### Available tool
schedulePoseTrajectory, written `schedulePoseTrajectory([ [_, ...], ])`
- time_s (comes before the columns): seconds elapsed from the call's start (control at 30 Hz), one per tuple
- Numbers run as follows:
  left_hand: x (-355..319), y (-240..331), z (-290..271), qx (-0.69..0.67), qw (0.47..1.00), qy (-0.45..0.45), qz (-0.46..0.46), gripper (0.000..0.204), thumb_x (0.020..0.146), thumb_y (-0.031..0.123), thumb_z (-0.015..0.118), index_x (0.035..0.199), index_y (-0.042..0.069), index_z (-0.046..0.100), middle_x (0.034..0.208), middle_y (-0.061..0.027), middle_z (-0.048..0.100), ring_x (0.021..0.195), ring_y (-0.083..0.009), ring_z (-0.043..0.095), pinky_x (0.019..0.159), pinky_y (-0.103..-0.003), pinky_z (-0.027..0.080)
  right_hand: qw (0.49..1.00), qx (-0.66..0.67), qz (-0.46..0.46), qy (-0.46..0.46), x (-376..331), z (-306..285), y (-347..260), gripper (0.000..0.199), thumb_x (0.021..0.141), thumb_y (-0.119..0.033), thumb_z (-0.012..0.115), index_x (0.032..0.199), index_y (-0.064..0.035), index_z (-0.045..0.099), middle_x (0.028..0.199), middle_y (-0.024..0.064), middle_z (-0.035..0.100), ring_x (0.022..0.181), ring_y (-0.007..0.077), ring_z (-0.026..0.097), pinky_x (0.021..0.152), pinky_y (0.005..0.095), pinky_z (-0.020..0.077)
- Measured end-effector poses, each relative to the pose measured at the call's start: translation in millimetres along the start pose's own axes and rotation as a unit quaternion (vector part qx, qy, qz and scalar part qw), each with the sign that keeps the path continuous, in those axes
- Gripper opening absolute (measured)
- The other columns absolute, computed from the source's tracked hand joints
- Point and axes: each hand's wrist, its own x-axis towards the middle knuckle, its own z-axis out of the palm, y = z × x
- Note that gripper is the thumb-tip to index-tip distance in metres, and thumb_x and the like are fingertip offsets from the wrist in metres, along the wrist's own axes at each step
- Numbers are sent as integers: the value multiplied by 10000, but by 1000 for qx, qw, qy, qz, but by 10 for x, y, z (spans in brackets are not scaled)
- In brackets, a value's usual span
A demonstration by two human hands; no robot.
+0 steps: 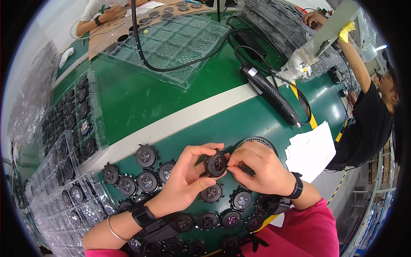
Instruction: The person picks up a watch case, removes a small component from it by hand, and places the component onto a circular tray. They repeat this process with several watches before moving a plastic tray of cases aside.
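Observation:
My left hand (187,171) grips a round black watch case (215,165) by its rim, between the thumb and fingers, with its back face turned up. At the right edge of that case, the fingertips of my right hand (264,168) are pinched together; whatever they hold is too small to make out. Partly hidden beneath my right hand stands a round dish (270,144) with a dark dotted surface. Several more watch cases (147,181) lie on the green table around my hands, including one (211,193) just below the held case.
A black electric screwdriver (272,95) lies beyond my hands, its cable looping behind. White sheets (310,150) are at the right. Clear trays with watch cases (70,111) line the left; another clear tray (184,70) lies farther back. Co-workers' arms (358,64) show at upper left and right.

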Motion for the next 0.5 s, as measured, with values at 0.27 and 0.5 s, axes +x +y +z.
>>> schedulePoseTrajectory([
  [0.27, -21, 12, -8, 40, 999, -25, 2, 517, 826, -172, 563, 1254, 64, 394, 1435, -142, 313, 1331, -265, 412, 1015, -350, 454, 1000, -3, 0, -24, -15, 8, 2, 197, 684, 39, 707, 826, -33, 591, 823, 84, 630, 702, 275, 603, 622, 356, 481],
  [0.5, -7, 2, 14, 44, 999, 1, 14, 481, 825, -51, 674, 1212, 61, 410, 1414, -183, 328, 1290, -284, 452, 1033, -423, 477, 1000, 4, 7, -16, 8, 4, 17, 184, 707, 49, 698, 837, -25, 591, 799, 88, 614, 672, 271, 592, 613, 358, 477],
])
